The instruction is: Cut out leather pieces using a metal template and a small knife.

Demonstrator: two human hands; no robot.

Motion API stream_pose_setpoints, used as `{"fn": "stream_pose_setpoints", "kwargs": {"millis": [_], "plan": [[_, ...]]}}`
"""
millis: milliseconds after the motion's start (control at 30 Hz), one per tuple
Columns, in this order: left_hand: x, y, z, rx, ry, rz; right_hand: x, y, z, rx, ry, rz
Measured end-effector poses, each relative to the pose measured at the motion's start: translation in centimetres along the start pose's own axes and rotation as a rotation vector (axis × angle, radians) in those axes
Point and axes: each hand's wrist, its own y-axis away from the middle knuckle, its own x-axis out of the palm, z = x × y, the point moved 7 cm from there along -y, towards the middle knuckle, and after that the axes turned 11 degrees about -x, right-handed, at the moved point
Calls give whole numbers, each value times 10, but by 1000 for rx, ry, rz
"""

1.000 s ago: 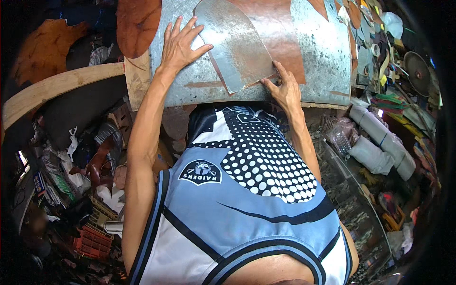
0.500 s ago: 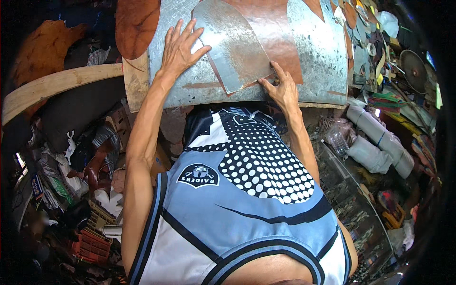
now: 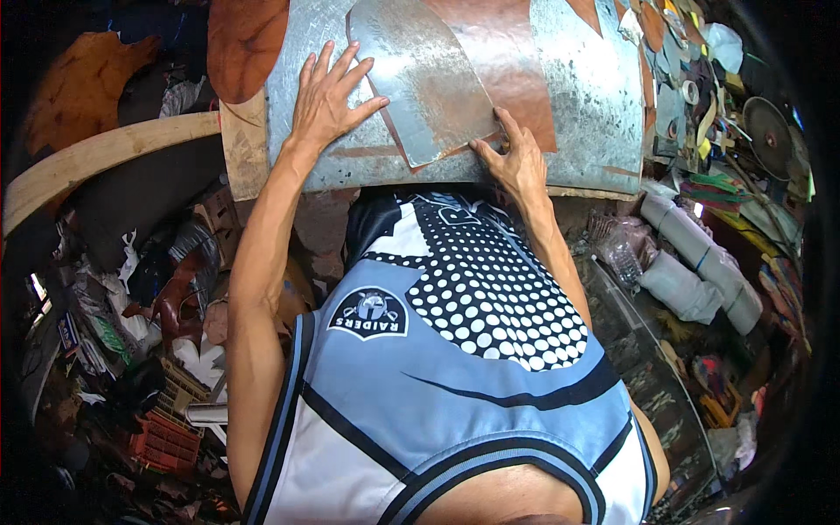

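Note:
A grey, rust-stained sheet-metal template (image 3: 424,83) with a rounded outline lies over a piece of brown leather (image 3: 518,74) on the metal-topped bench (image 3: 591,96). My left hand (image 3: 326,101) rests flat, fingers spread, on the bench top beside the template's left edge, its fingertips and thumb close to that edge. At the template's lower right edge, my right hand (image 3: 514,157) has its thumb and index finger against the corner, the other fingers curled and partly hidden. A thin strip of leather shows past the template's left and lower edges.
Another brown leather piece (image 3: 247,44) hangs over the bench's left end. A curved wooden plank (image 3: 114,157) runs off to the left. Rolled plastic-wrapped bundles (image 3: 691,249) lie at right, near a round fan (image 3: 766,136). A red crate (image 3: 166,446) stands among clutter at lower left.
The whole view has shifted slightly, so the bench sits a little higher and further left. Both hands keep about the same place against the template.

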Motion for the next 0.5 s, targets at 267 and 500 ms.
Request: {"fn": "stream_pose_setpoints", "kwargs": {"millis": [267, 500], "plan": [[0, 3, -4, -50, 43, 54, 4, 8, -2, -63, 0, -31], [-9, -1, -3, -29, 68, 22, 1, -1, 2, -75, 5, 1]]}}
